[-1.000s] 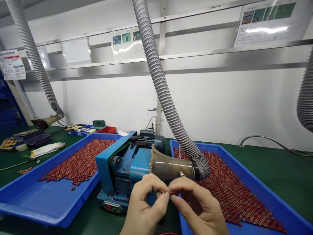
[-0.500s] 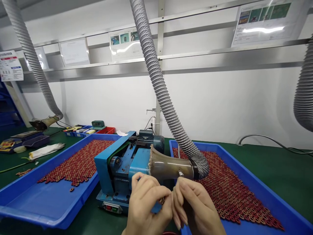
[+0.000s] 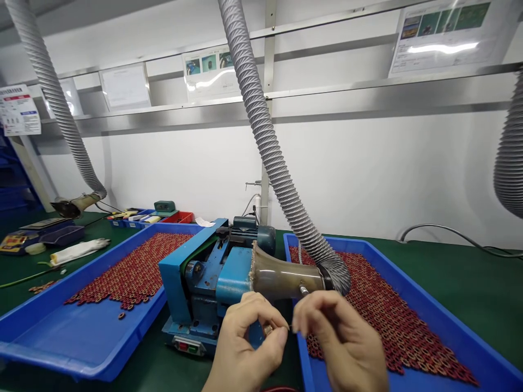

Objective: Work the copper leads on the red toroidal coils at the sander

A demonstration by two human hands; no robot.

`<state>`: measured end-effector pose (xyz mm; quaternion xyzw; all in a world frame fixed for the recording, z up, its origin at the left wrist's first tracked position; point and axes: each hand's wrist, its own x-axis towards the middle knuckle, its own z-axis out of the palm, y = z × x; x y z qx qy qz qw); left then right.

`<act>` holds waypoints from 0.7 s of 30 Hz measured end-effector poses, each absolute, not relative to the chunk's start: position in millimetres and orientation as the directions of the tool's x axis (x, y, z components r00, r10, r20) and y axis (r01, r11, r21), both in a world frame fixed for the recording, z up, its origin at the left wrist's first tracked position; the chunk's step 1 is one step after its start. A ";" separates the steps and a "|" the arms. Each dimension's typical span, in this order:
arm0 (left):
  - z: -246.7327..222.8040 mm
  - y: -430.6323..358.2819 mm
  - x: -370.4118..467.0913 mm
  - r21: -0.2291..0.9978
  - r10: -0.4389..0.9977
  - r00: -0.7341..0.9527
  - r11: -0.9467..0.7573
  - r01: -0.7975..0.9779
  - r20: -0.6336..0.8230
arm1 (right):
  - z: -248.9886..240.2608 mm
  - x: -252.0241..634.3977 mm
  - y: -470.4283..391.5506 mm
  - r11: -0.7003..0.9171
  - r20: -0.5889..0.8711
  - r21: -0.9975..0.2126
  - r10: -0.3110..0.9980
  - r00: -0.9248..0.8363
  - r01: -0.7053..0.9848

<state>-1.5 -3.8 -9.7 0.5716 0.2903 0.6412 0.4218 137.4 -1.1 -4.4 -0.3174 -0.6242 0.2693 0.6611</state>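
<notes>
In front of the belt grinder point(image 3: 235, 272), my left hand point(image 3: 249, 340) is closed, thumb and forefinger pinched together. A small copper-coloured piece point(image 3: 268, 329) shows inside its curled fingers; its full shape is hidden. Close by on the right is my right hand point(image 3: 343, 335), its fingertips pinched near the left fingertips with a narrow gap between. A thin, faint line shows in that gap, too fine to name. What the right fingers hold, if anything, cannot be made out.
Blue trays with many small red rings stand on the left point(image 3: 90, 356) and right point(image 3: 408, 277). A grey hose point(image 3: 265, 136) joins the brown suction hood point(image 3: 286, 276) on the grinder. A white glove point(image 3: 79, 250) and small bins point(image 3: 177, 218) lie at the back left.
My right hand has moved slightly right and up, away from the left, opening a small gap between the fingertips. More of the copper-coloured piece in my left hand shows now.
</notes>
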 end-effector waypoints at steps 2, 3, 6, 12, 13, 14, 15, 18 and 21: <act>-9.0 -3.0 -1.4 0.864 0.887 0.011 -0.448 -0.228 0.462 | -3.8 140.7 -1.3 0.621 0.616 -0.783 0.770 0.167 0.030; -8.2 -2.6 -0.9 0.867 0.896 0.006 -0.428 -0.255 0.444 | -3.3 141.6 -1.2 0.605 0.600 -0.796 0.784 0.159 0.022; -3.8 -2.1 2.8 0.854 0.931 -0.019 -0.342 -0.391 0.364 | -1.7 137.4 -0.4 0.511 0.526 -0.843 0.848 -0.064 -0.169; 3.9 -2.1 6.5 0.774 0.979 -0.023 -0.175 -0.608 0.204 | -2.7 111.5 3.2 0.187 0.343 -0.784 0.925 -0.162 -0.592; 3.1 -1.0 4.5 0.777 0.975 -0.030 -0.195 -0.598 0.221 | -3.0 109.3 3.7 0.188 0.343 -0.790 0.925 -0.166 -0.584; 1.6 0.4 1.7 0.788 0.968 -0.027 -0.220 -0.575 0.250 | -2.9 108.1 3.8 0.191 0.341 -0.797 0.925 -0.166 -0.573; -0.4 2.1 -1.6 0.802 0.957 -0.020 -0.255 -0.541 0.290 | -2.2 107.6 3.4 0.186 0.329 -0.804 0.930 -0.162 -0.566; -7.9 7.0 -12.0 0.834 0.903 0.007 -0.395 -0.385 0.430 | 2.7 107.7 -0.6 0.100 0.215 -0.807 0.968 -0.132 -0.583; -13.4 9.2 -18.2 0.808 0.848 -0.006 -0.507 -0.299 0.530 | 8.4 107.5 -5.0 0.017 0.150 -0.792 0.975 -0.167 -0.610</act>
